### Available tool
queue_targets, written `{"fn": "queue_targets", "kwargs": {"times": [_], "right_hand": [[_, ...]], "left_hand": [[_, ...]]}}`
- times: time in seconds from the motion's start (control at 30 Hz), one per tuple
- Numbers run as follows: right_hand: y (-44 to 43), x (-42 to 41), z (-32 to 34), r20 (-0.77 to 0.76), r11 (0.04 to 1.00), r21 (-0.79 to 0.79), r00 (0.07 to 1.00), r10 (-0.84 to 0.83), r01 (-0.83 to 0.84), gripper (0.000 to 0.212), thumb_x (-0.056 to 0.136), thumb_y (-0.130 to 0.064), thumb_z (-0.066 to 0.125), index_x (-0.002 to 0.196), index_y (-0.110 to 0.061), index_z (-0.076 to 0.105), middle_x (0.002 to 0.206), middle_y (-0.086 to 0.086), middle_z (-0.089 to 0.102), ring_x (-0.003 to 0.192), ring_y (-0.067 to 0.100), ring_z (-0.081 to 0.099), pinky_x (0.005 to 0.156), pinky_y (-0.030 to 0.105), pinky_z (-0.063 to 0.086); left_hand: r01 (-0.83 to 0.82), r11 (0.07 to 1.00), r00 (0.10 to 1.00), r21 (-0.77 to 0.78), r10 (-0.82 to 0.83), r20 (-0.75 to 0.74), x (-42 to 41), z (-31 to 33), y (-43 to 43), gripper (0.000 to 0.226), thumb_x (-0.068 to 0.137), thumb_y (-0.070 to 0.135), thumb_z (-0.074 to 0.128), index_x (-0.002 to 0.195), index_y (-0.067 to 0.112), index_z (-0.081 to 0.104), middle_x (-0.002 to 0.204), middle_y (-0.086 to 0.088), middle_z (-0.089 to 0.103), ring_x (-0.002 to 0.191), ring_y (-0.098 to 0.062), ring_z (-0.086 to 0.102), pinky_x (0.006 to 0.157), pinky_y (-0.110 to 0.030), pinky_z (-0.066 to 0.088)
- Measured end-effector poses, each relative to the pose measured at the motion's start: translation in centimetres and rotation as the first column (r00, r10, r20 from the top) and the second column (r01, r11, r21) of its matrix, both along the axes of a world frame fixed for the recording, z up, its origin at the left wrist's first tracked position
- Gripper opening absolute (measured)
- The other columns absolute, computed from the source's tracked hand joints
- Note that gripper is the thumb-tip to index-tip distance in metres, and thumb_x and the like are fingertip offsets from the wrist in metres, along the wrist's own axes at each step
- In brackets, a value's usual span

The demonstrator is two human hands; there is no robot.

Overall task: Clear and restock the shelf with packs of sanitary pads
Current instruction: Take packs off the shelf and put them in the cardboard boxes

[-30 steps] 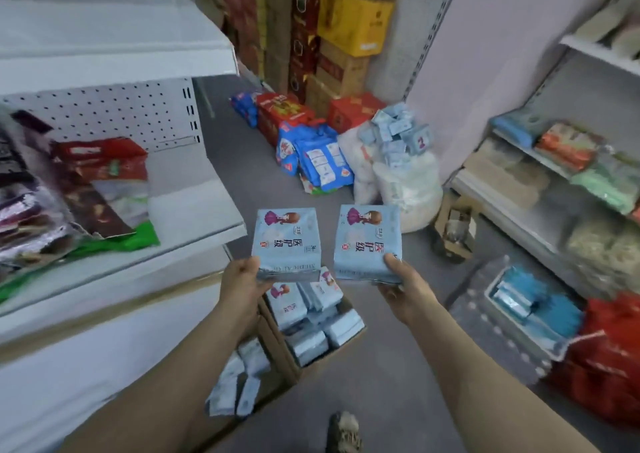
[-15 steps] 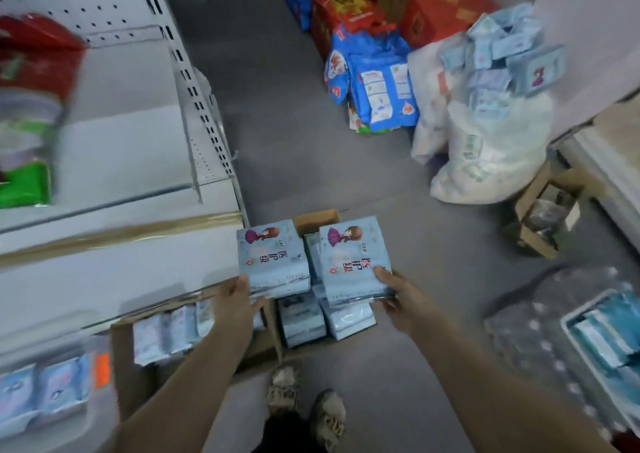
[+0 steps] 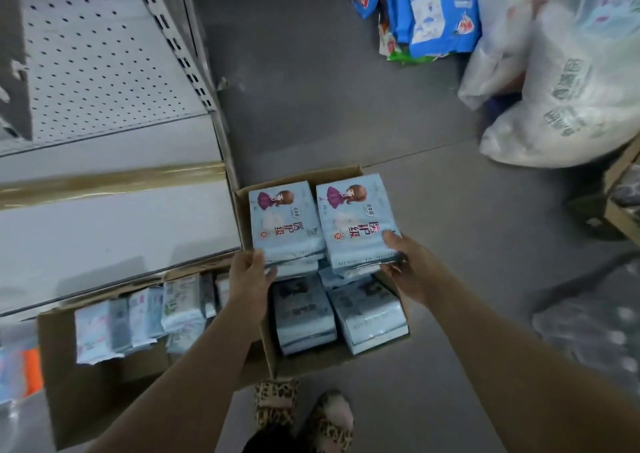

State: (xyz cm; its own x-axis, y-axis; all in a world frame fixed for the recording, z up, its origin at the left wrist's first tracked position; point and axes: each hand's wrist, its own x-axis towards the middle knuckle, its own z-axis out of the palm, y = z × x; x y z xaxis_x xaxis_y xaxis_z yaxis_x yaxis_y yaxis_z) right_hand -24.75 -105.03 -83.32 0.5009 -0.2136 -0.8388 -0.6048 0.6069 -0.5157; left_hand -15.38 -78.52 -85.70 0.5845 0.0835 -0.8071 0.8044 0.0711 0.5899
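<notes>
Blue pack (image 3: 285, 224) pinched in left fingers (image 3: 257, 257), second pack (image 3: 355, 220) in right fingers (image 3: 392, 242); carton (image 3: 304, 364) half-hidden.

Packs (image 3: 353, 220), frame centre: pale blue plastic film, glossy, creased at the seams. Box (image 3: 311, 362) under them: brown cardboard, matt. Shelf (image 3: 104, 230), left: white painted metal, smooth, faint sheen; pegboard (image 3: 104, 54) above it is perforated metal. Strip (image 3: 110, 182) on the shelf edge: tan, shiny plastic. Floor (image 3: 329, 106): grey, matt, smooth. Sacks (image 3: 571, 106), upper right: translucent plastic, crinkled. Slippers (image 3: 329, 421), bottom: leopard-print cloth, looks fuzzy.
</notes>
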Motion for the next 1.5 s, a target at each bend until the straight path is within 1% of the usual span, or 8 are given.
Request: {"fn": "queue_targets", "kwargs": {"times": [0.17,0.47,0.67,0.83,1.07,1.23,1.33,1.5], "right_hand": [[0.3,0.5,-1.7,-0.082,0.994,-0.070,0.993,-0.089,0.083,0.041,0.076,-0.019,0.073,0.117,-0.017,0.067,0.105,0.003,0.070,0.098,0.021,0.062,0.097,0.036,0.047],[1.1,0.5,-5.0,-0.186,0.987,-0.158,0.980,-0.068,0.039,0.048,0.086,-0.005,0.062,0.131,-0.019,0.061,0.122,0.009,0.071,0.117,0.033,0.063,0.108,0.052,0.047],[1.6,0.4,-4.1,-0.223,0.972,-0.226,0.975,0.014,-0.066,0.039,0.096,-0.009,0.059,0.133,-0.022,0.059,0.120,0.005,0.070,0.114,0.030,0.065,0.104,0.051,0.050],[2.2,0.7,-1.6,-0.291,0.902,-0.347,0.944,0.155,-0.256,0.043,0.092,-0.020,0.066,0.133,-0.021,0.054,0.127,0.008,0.066,0.113,0.031,0.065,0.100,0.055,0.052],[3.0,2.9,7.5,-0.329,0.706,-0.492,0.859,0.391,-0.510,0.067,0.075,-0.037,0.074,0.136,-0.015,0.054,0.125,0.010,0.066,0.109,0.028,0.065,0.099,0.048,0.053],[6.0,5.2,21.3,-0.269,0.492,-0.642,0.773,0.574,-0.588,0.069,0.083,-0.032,0.076,0.143,-0.022,0.044,0.123,-0.001,0.057,0.111,0.022,0.060,0.084,0.034,0.055],[8.3,5.9,31.2,-0.295,0.276,-0.741,0.665,0.686,-0.613,0.073,0.083,-0.032,0.078,0.147,-0.023,0.044,0.142,0.004,0.052,0.131,0.026,0.052,0.106,0.032,0.044],[12.8,6.0,47.0,-0.331,-0.011,-0.842,0.500,0.800,-0.540,0.076,0.086,-0.028,0.079,0.151,-0.021,0.041,0.152,0.006,0.045,0.136,0.023,0.046,0.104,0.028,0.040]], "left_hand": [[0.123,0.992,0.992,0.041,-0.122,-0.027,-1.3,-1.7,0.2,0.005,0.104,0.007,0.048,0.100,0.008,0.051,0.103,-0.004,0.059,0.098,-0.016,0.059,0.091,-0.031,0.051],[0.242,0.960,0.962,0.138,-0.218,-0.166,-2.2,-3.2,2.2,0.015,0.098,0.019,0.061,0.098,0.004,0.059,0.108,-0.014,0.067,0.102,-0.029,0.065,0.096,-0.052,0.054],[0.292,0.951,0.948,0.098,-0.275,-0.159,-1.0,-0.5,1.2,0.019,0.099,0.025,0.060,0.089,0.009,0.063,0.096,-0.007,0.069,0.090,-0.023,0.066,0.071,-0.032,0.052],[0.434,0.887,0.899,0.160,-0.414,-0.142,-0.4,1.8,1.6,0.034,0.096,0.044,0.060,0.090,0.012,0.071,0.098,-0.014,0.074,0.095,-0.034,0.070,0.093,-0.054,0.054],[0.501,0.815,0.850,0.292,-0.527,0.014,0.3,12.4,1.7,0.023,0.095,0.034,0.065,0.099,0.011,0.069,0.090,-0.003,0.071,0.084,-0.024,0.068,0.064,-0.031,0.052],[0.433,0.800,0.828,0.415,-0.535,0.168,0.7,24.7,2.2,0.050,0.087,0.027,0.076,0.130,0.011,0.056,0.120,-0.005,0.058,0.113,-0.027,0.058,0.101,-0.041,0.048],[0.377,0.812,0.811,0.446,-0.522,0.265,1.1,33.1,3.6,0.059,0.079,0.023,0.084,0.131,0.017,0.057,0.133,-0.007,0.058,0.120,-0.026,0.056,0.103,-0.038,0.047],[0.315,0.660,0.637,0.683,-0.680,0.363,1.1,48.2,8.2,0.060,0.077,0.021,0.085,0.131,0.016,0.057,0.126,-0.013,0.063,0.114,-0.029,0.060,0.096,-0.034,0.046]]}}
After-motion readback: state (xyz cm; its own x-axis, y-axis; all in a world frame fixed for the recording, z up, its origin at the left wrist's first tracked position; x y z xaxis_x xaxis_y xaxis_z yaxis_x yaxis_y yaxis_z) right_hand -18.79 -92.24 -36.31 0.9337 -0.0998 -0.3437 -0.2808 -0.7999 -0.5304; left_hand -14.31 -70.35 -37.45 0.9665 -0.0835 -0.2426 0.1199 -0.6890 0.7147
